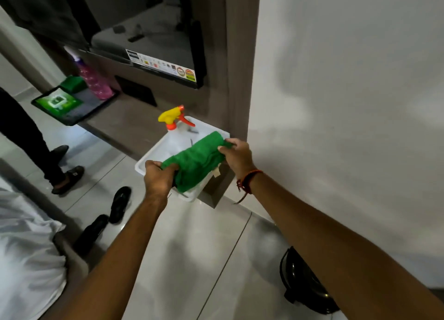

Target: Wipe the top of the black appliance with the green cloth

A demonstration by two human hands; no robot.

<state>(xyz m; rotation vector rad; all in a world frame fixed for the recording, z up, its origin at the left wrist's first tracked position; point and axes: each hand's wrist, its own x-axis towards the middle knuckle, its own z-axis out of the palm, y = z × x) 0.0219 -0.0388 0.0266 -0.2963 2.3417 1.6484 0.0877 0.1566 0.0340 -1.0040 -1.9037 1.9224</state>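
Hands, left [157, 179] and right [237, 155], outstretched, each clenched on opposite ends of green cloth [195, 161] above white tub [149, 159].

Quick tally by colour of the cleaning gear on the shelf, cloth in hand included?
Green: 3: cloth, folded cloth, wipes pack
Pink: 1: bottle
Yellow: 1: spray head
White: 1: tub
Black: 1: tray
Total: 7

Both hands hold a crumpled green cloth [195, 162] stretched between them: the left hand [157, 178] grips its lower end, the right hand [237, 156] pinches its upper end. Beneath the hands sits a white plastic tray [165, 146] (on a brown ledge), with a yellow-and-orange spray trigger [174, 117] just beyond them.
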